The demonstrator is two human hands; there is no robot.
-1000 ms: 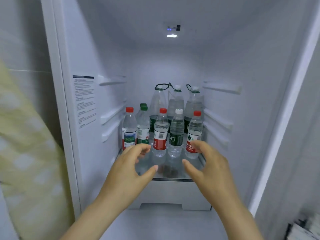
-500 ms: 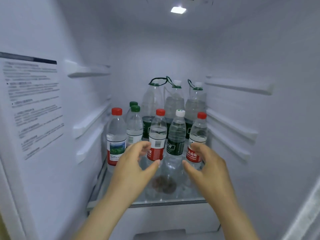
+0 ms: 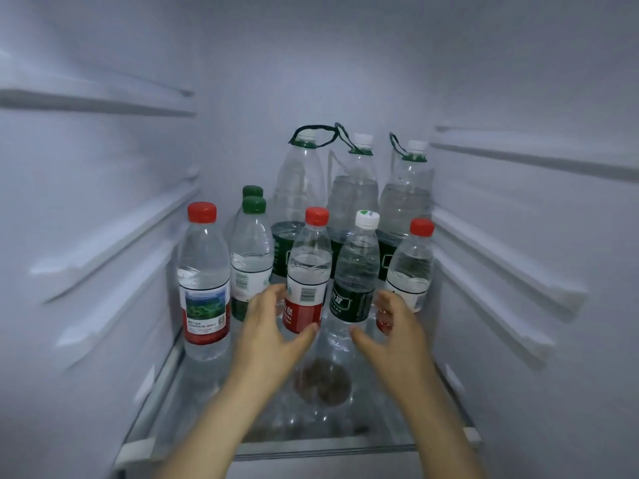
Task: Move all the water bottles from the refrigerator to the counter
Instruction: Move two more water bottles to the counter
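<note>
Both hands have pushed in over the glass shelf [image 3: 193, 409] since a second ago; nothing gripped or lifted yet. Nearest, left hand [image 3: 273, 326] spread, thumb and fingers bracketing the middle red-capped bottle [image 3: 307, 271], contact unclear. Likewise right hand [image 3: 390, 326], spread beside the white-capped bottle [image 3: 356, 271]. All bottles stand on the shelf, tall bottles [image 3: 352, 191] rearmost.

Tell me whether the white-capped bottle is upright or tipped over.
Upright: the white-capped bottle stands base-down on the glass shelf, cap pointing up.
</note>
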